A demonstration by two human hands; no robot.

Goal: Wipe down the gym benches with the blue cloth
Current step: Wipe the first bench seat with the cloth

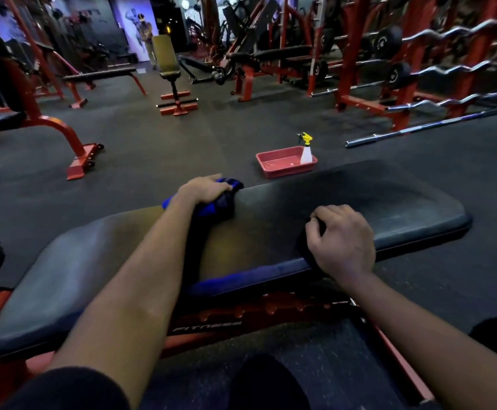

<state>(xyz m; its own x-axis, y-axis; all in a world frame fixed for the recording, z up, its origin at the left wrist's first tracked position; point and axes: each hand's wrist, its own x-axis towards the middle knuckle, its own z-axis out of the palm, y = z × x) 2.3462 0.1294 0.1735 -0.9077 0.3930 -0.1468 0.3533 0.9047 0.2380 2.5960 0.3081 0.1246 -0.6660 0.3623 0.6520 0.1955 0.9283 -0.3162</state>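
We wipe the far edge of the bench pad with the blue cloth.

The blue cloth (pixel 226 202) lies bunched over the far edge of the black bench pad (pixel 374 199), bright blue at its edges and dark in its folds. Our left hand (pixel 204 189) curls over it and presses it down. To do this step well, we would spread the cloth flatter under the palm and draw overlapping strokes toward the pad's end, right of the grip. Our right hand (pixel 342 235) rests on the pad nearer us with its fingers curled; we cannot tell whether it holds anything. Beyond the grip, a red tray (pixel 271 170) on the floor holds a spray bottle (pixel 306 152).
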